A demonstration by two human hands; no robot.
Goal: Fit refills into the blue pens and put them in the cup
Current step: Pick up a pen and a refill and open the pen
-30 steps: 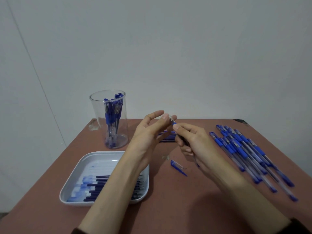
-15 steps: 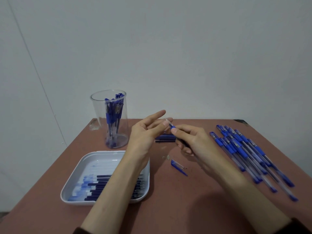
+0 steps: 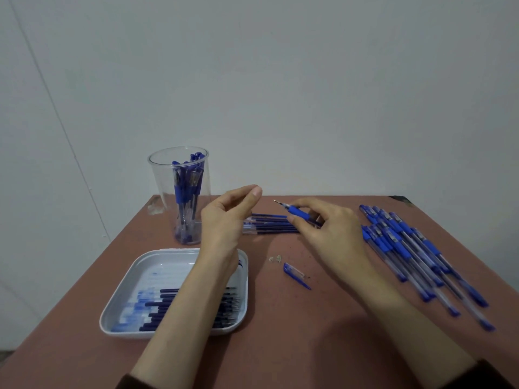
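Observation:
My right hand (image 3: 331, 231) pinches a blue pen (image 3: 298, 212) at its grip, and the bare metal tip points up and to the left. My left hand (image 3: 230, 217) hovers just left of that tip with thumb and forefinger pressed together; nothing shows between them. The clear cup (image 3: 179, 197) stands at the back left with several blue pens upright in it. A loose blue pen cap (image 3: 295, 272) lies on the table below my right hand. Several capped pens (image 3: 407, 248) lie in a row on the right.
A white tray (image 3: 118, 307) at the front left holds several dark refills (image 3: 157, 313), partly under my left forearm. More refills (image 3: 266, 224) lie bundled on the brown table (image 3: 280, 332) behind my hands. Tiny pale scraps (image 3: 275, 258) sit near the cap. A wall runs close behind.
My left hand has come off the pen tip and drawn left, fingertips still together. My right hand has lowered the pen slightly, leaving its tip bare.

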